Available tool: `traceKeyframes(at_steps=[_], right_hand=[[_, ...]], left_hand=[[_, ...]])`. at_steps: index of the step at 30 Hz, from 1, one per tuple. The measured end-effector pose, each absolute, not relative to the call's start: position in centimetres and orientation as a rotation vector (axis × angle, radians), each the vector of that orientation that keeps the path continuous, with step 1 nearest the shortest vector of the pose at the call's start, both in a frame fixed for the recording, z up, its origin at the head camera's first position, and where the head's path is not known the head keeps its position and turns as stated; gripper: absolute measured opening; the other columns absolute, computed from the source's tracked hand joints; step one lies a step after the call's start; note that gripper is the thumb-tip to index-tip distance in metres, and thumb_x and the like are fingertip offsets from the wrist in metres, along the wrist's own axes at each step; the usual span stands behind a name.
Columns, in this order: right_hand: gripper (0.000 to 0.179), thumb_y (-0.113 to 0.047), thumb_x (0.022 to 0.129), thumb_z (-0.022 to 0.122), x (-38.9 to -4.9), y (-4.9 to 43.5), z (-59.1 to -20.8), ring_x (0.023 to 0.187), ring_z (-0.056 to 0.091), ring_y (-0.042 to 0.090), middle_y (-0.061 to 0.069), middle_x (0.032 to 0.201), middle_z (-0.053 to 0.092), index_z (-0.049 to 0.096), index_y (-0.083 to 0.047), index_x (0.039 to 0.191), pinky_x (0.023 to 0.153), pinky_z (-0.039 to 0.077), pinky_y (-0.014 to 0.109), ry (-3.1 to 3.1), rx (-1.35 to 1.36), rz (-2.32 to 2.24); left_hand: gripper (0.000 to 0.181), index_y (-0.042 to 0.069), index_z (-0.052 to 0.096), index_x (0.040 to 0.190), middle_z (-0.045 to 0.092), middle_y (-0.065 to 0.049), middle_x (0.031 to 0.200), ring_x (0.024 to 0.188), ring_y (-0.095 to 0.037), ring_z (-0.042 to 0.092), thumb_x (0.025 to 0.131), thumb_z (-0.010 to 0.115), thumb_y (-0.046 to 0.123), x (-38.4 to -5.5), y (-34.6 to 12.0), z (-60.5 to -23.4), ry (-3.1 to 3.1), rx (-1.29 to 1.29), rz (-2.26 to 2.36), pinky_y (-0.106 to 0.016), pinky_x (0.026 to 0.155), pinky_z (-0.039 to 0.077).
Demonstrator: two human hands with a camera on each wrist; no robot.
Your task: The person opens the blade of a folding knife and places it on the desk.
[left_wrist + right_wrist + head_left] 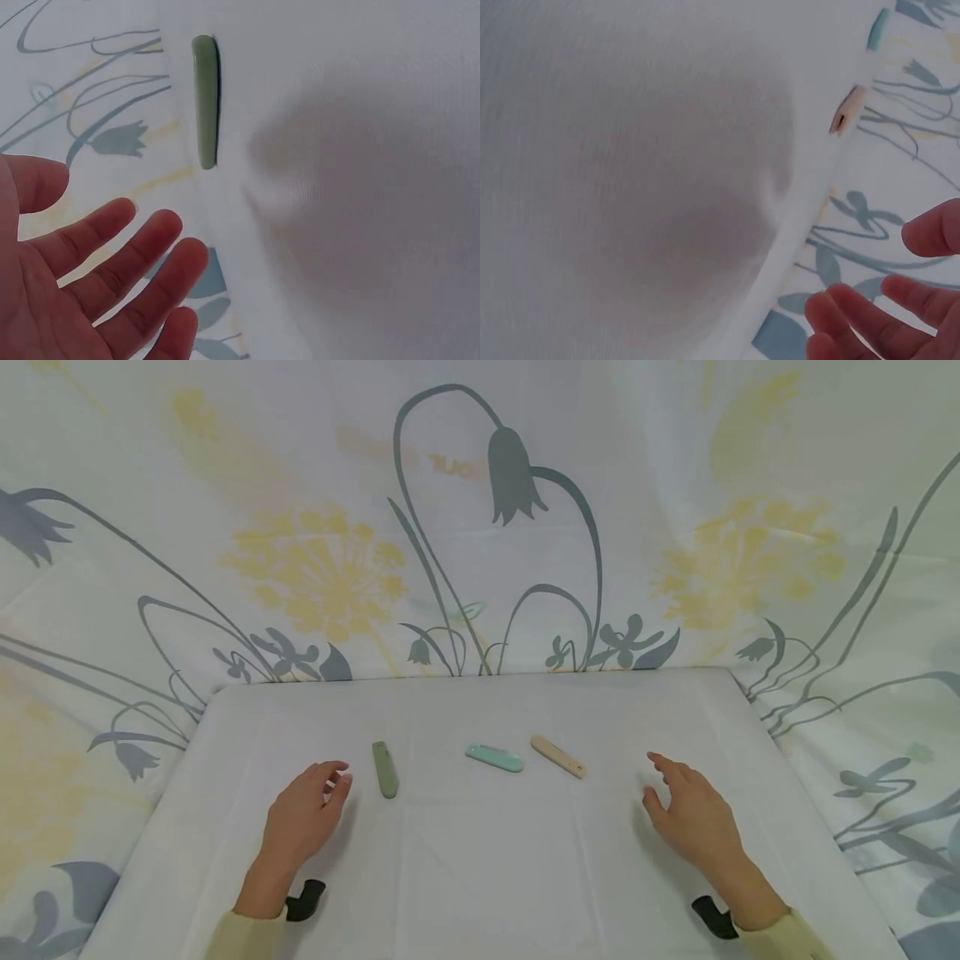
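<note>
Three slim, flat pieces with rounded ends, shaped like small folding-knife handles, lie apart on the white-covered table. The green one (385,770) is at the left, close to my left hand (302,817), which hovers with relaxed fingers and holds nothing. In the left wrist view the green piece (205,102) lies beyond the spread fingers (154,270). A teal one (494,757) sits near the middle, with a beige one (558,757) just right of it. My right hand (693,814) is raised at the right, loosely bent and holding nothing; the beige piece (848,110) shows a dark slot in its end.
The table (487,877) has a white cloth with faint fold lines. Behind it and at both sides hangs a pale curtain (637,435) printed with grey-blue and yellow flowers. Black straps (305,901) show at both wrists, by light yellow sleeves (243,937).
</note>
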State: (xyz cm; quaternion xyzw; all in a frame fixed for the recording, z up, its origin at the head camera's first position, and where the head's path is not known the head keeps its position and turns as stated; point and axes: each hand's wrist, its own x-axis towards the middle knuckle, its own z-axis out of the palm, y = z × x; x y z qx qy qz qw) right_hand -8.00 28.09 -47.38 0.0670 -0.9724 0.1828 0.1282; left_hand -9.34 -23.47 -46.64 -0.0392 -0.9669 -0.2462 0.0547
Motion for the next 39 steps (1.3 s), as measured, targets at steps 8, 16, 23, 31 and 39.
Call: traceKeyframes(at_steps=[8, 16, 23, 31, 39], right_hand=[[0.04, -0.01, 0.091, 0.064, -8.2, 24.9, -48.7, 0.09, 0.067, 0.026, 0.01, 0.111, 0.07, 0.059, -0.002, 0.13, 0.068, 0.051, 0.042, -2.799, 0.213, 0.793], [0.034, -0.004, 0.091, 0.065, -9.0, 20.0, -49.3, 0.088, 0.066, 0.017, 0.005, 0.103, 0.07, 0.064, -0.003, 0.125, 0.073, 0.055, 0.034, -2.732, 0.27, 1.169], [0.03, -0.006, 0.093, 0.066, -9.9, 15.3, -49.9, 0.088, 0.066, 0.014, -0.001, 0.1, 0.07, 0.065, -0.005, 0.123, 0.077, 0.055, 0.03, -2.752, 0.4, 1.435], [0.027, -0.011, 0.095, 0.061, -11.3, 10.2, -50.8, 0.09, 0.067, 0.013, -0.004, 0.1, 0.07, 0.067, -0.005, 0.121, 0.081, 0.053, 0.03, -2.838, 0.624, 1.571], [0.025, -0.015, 0.093, 0.067, -12.2, 5.8, -51.1, 0.083, 0.065, 0.007, -0.006, 0.095, 0.07, 0.071, -0.006, 0.116, 0.076, 0.051, 0.025, -2.895, 0.606, 1.679]], left_hand=[[0.029, 0.008, 0.064, 0.124, 0.067, -0.006, 0.106, 0.092, -0.021, 0.063, 0.099, 0.062, 0.023, -11.9, -23.0, -48.6, -2.93, -0.065, -1.01, -0.041, 0.077, 0.051], [0.036, 0.008, 0.059, 0.129, 0.061, -0.011, 0.123, 0.098, -0.025, 0.061, 0.096, 0.066, 0.019, -14.5, -22.4, -49.4, -2.96, -0.004, -1.145, -0.044, 0.085, 0.049], [0.05, 0.011, 0.054, 0.14, 0.061, -0.012, 0.113, 0.085, -0.022, 0.058, 0.093, 0.068, 0.021, -15.4, -22.1, -49.7, -2.994, -0.005, -1.163, -0.038, 0.077, 0.045], [0.049, 0.008, 0.057, 0.137, 0.061, -0.008, 0.092, 0.082, -0.023, 0.055, 0.091, 0.071, 0.018, -15.5, -21.8, -49.7, -3.011, -0.004, -1.15, -0.037, 0.072, 0.043], [0.042, -0.001, 0.063, 0.125, 0.065, -0.011, 0.11, 0.097, -0.025, 0.06, 0.088, 0.074, 0.015, -14.7, -20.0, -49.8, -2.987, 0.076, -1.237, -0.042, 0.085, 0.047]])
